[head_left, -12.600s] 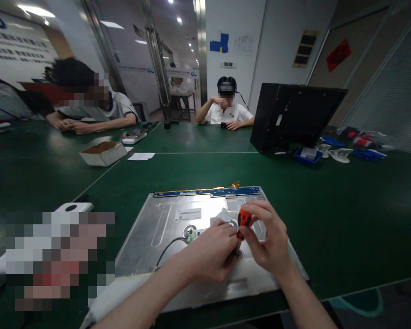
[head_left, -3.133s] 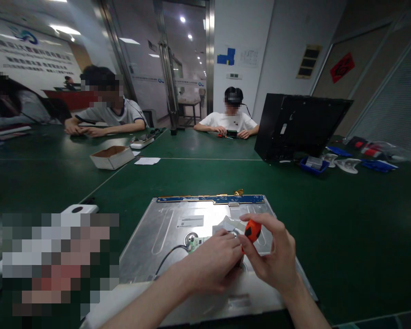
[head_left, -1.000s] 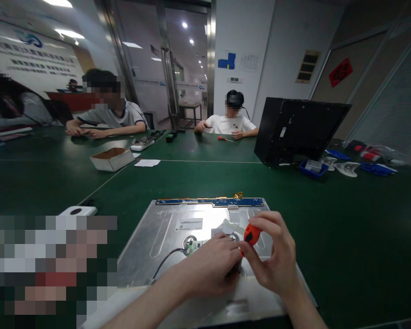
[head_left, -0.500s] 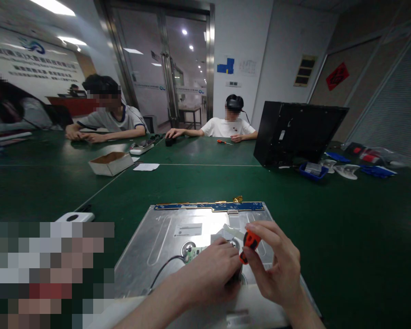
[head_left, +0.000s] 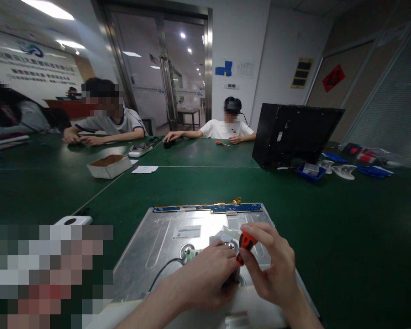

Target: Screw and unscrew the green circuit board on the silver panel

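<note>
A silvery metal panel [head_left: 147, 242] lies on the green table, with a blue circuit strip [head_left: 198, 209] along its far edge. My right hand [head_left: 272, 260] pinches the orange and black handle of a screwdriver [head_left: 247, 241] above the panel's middle. Just left of it, my left hand [head_left: 212, 269] is bent over the panel with its fingers curled down; what they hold, if anything, is hidden. Partly under my left hand is a small green board [head_left: 191, 255], and a black cable [head_left: 162, 272] runs from it toward the near left.
A black boxy device [head_left: 294, 137] stands at the back right beside a blue tray [head_left: 311, 172]. An open carton [head_left: 109, 167] and white paper [head_left: 144, 169] are at the back left. People sit across the table and at the left; a white device [head_left: 73, 220] lies left of the panel.
The whole view has shifted slightly. My right hand has turned a little around the screwdriver handle, whose tilt differs slightly. My left hand keeps its place on the panel.
</note>
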`<state>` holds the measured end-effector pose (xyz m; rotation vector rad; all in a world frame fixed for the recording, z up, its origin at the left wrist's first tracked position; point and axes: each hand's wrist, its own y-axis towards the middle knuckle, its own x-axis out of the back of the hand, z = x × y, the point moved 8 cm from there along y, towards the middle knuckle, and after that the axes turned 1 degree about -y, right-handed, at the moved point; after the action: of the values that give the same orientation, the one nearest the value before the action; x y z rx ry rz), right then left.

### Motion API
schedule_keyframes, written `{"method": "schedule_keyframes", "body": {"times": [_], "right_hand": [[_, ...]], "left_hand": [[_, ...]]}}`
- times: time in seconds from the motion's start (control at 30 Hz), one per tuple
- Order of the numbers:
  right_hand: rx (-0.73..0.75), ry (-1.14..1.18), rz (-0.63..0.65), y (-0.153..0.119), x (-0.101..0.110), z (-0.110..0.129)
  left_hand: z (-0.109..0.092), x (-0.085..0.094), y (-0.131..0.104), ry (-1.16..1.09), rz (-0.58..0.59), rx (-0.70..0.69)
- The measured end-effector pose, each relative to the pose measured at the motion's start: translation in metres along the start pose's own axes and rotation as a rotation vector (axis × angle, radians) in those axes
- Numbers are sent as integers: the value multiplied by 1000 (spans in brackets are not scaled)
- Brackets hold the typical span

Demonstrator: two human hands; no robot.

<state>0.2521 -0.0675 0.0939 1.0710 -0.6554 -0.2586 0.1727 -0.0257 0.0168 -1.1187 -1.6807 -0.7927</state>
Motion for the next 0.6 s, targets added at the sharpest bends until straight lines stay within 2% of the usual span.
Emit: {"method": "schedule_keyframes", "body": {"times": [0.6], "right_hand": [[-31, -28, 28, -2, 0, -5]], "left_hand": [[0, -2, 0, -19, -29, -2]]}}
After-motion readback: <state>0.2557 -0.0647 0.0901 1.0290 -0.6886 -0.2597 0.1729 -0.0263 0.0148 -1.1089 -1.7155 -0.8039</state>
